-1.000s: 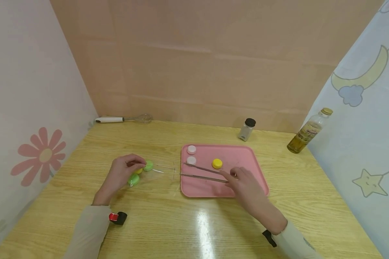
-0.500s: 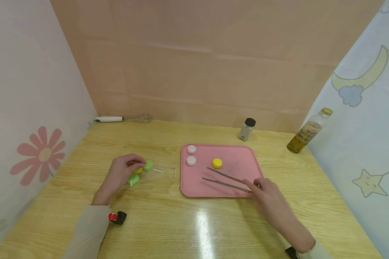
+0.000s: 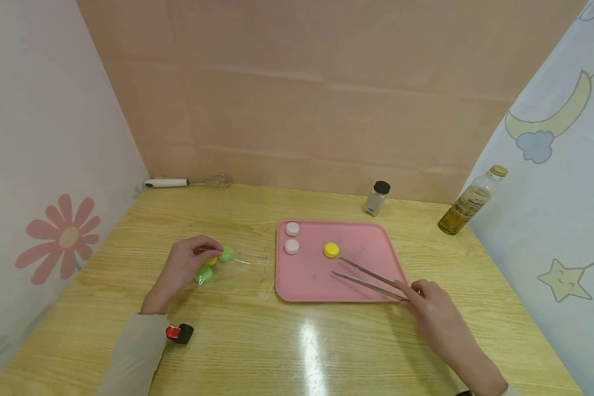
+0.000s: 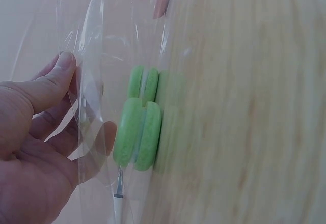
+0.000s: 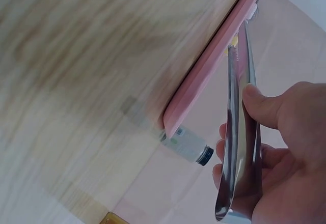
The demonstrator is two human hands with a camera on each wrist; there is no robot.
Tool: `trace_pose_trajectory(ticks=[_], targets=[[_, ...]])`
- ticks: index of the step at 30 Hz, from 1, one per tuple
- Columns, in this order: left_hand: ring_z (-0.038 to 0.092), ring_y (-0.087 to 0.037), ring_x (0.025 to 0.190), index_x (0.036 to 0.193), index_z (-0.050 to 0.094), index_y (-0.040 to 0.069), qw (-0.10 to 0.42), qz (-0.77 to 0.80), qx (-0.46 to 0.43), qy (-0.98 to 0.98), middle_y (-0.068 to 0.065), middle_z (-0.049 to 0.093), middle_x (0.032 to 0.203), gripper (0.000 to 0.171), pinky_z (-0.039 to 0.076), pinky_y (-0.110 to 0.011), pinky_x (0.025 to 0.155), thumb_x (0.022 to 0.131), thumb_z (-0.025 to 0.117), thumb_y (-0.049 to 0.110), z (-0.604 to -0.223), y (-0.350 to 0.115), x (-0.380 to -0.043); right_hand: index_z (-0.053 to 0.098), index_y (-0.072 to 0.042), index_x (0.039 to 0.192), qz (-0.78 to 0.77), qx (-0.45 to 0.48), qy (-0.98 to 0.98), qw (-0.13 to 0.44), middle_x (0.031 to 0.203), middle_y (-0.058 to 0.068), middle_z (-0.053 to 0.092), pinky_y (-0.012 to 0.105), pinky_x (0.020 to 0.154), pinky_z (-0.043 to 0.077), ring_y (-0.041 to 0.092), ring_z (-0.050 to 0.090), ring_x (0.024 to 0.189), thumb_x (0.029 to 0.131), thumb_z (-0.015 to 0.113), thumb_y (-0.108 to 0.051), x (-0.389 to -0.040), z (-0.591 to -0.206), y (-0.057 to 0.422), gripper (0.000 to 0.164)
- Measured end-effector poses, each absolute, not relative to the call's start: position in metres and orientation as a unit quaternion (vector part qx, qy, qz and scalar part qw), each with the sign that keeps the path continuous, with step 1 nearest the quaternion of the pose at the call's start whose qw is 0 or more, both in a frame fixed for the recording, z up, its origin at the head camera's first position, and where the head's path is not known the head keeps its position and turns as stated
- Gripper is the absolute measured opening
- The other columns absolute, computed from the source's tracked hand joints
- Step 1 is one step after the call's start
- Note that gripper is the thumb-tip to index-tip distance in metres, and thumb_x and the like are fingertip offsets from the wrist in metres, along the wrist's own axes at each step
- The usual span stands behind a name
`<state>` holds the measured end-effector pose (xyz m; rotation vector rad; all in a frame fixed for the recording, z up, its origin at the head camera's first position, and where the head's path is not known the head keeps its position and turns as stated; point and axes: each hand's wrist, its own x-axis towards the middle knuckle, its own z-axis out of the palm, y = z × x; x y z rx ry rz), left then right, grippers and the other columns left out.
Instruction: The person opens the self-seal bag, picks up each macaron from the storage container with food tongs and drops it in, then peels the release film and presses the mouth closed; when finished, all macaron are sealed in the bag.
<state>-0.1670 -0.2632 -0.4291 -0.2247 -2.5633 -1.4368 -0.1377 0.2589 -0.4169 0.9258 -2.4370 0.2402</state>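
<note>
My left hand (image 3: 185, 261) pinches the edge of a clear plastic bag (image 4: 91, 40) between thumb and fingers. Inside the bag are a green macaron (image 3: 204, 274), another green macaron (image 3: 226, 253) and a yellow macaron (image 3: 212, 262) partly behind the hand. Metal tongs (image 3: 368, 285) are held in my right hand (image 3: 440, 316), their tips apart with nothing between them. Those tips are over the pink tray (image 3: 307, 286), just to the right of a yellow macaron (image 3: 331, 250). Two pale pink macarons, the upper macaron (image 3: 292, 229) and the lower macaron (image 3: 292, 246), lie at the tray's left side.
At the back of the wooden table (image 3: 257, 352) are a white-handled whisk (image 3: 188, 182) on the left and a black-capped jar (image 3: 377, 198). A bottle of amber liquid (image 3: 470, 203) stands at the right by the patterned side wall.
My right hand has drawn back to the right and nearer me with the tongs, from beside the lower pale pink macaron. My left hand stays in place.
</note>
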Motion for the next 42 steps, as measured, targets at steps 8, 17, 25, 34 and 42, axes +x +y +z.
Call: trace_pose_trajectory(ticks=[8, 17, 25, 34, 42], targets=[[0.068, -0.02, 0.09, 0.1, 0.076, 0.01, 0.102, -0.486, -0.081, -0.864, -0.003, 0.074, 0.101, 0.007, 0.054, -0.025, 0.076, 0.095, 0.072, 0.011, -0.43, -0.264, -0.168, 0.07, -0.002, 0.124, 0.085, 0.335, -0.905, 0.25, 0.089, 0.008, 0.058, 0.035, 0.059, 0.041, 0.019, 0.048, 0.072, 0.107, 0.052, -0.03, -0.138, -0.421, 0.268, 0.037], [0.067, -0.021, 0.091, 0.101, 0.076, 0.009, 0.1, -0.488, -0.08, -0.863, -0.003, 0.073, 0.101, 0.007, 0.053, -0.024, 0.077, 0.096, 0.071, 0.011, -0.431, -0.264, -0.167, 0.071, 0.0, 0.121, 0.088, 0.334, -0.902, 0.258, 0.087, 0.008, 0.057, 0.033, 0.057, 0.04, 0.019, 0.046, 0.07, 0.109, 0.029, -0.044, -0.144, -0.425, 0.271, 0.062], [0.067, -0.021, 0.092, 0.102, 0.076, 0.007, 0.098, -0.489, -0.08, -0.863, -0.004, 0.073, 0.102, 0.009, 0.053, -0.024, 0.077, 0.096, 0.071, 0.011, -0.429, -0.263, -0.167, 0.071, -0.002, 0.124, 0.076, 0.318, -0.915, 0.237, 0.088, 0.009, 0.056, 0.035, 0.059, 0.04, 0.02, 0.046, 0.072, 0.073, 0.085, 0.001, -0.148, -0.422, 0.267, 0.053], [0.067, -0.021, 0.092, 0.101, 0.076, 0.009, 0.095, -0.484, -0.073, -0.867, -0.004, 0.073, 0.102, 0.008, 0.053, -0.024, 0.077, 0.096, 0.071, 0.01, -0.427, -0.263, -0.166, 0.07, -0.004, 0.123, 0.082, 0.332, -0.908, 0.244, 0.088, 0.008, 0.055, 0.039, 0.06, 0.042, 0.022, 0.048, 0.072, 0.07, 0.086, 0.005, -0.156, -0.424, 0.26, 0.057], [0.067, -0.02, 0.091, 0.101, 0.076, 0.01, 0.095, -0.488, -0.079, -0.864, -0.004, 0.073, 0.102, 0.007, 0.053, -0.024, 0.077, 0.096, 0.071, 0.011, -0.428, -0.263, -0.168, 0.07, -0.005, 0.124, 0.078, 0.335, -0.909, 0.235, 0.087, 0.007, 0.056, 0.039, 0.06, 0.043, 0.021, 0.049, 0.073, 0.072, 0.086, 0.005, -0.166, -0.424, 0.253, 0.056]])
